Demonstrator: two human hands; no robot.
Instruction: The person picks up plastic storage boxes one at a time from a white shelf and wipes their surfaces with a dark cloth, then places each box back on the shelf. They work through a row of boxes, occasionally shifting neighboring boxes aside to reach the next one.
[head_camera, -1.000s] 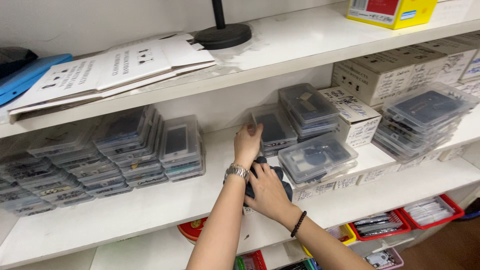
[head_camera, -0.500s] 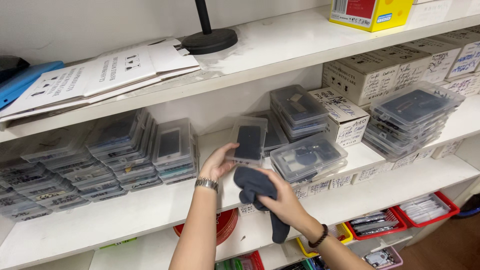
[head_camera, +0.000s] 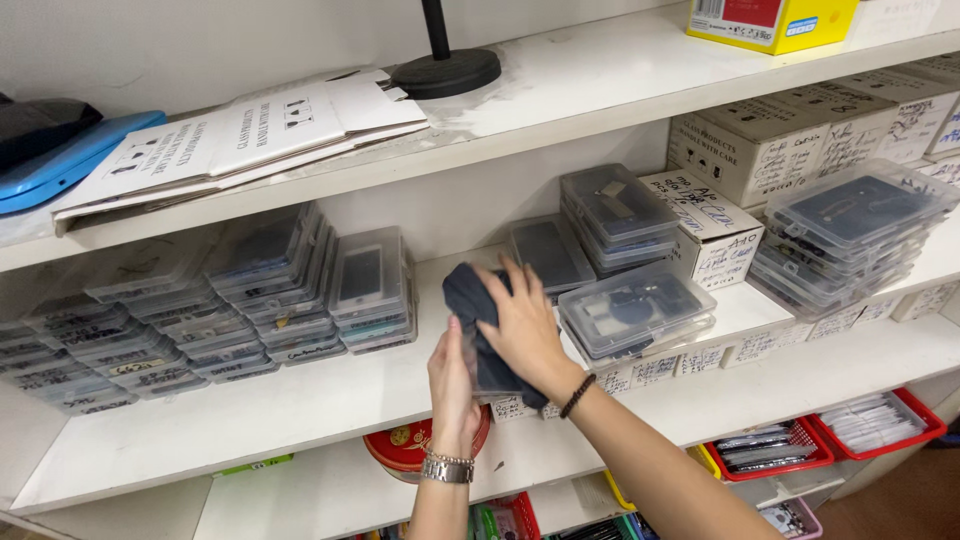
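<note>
- Wiping: right hand (head_camera: 522, 322) presses dark cloth (head_camera: 470, 300) over a clear flat case (head_camera: 487, 365), fingers spread.
- Left hand (head_camera: 452, 385) clasps the case's lower edge; long axis upright.
- Stacked clear cases (head_camera: 632, 310) lie just right of the grip, on the white shelf (head_camera: 300, 410).

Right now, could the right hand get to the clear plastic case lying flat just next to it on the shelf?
Probably yes. The right hand is pressing a dark cloth, and the clear plastic case lies flat just beside it on the same shelf. Nothing stands between them, though the hand is busy with the cloth.
</note>
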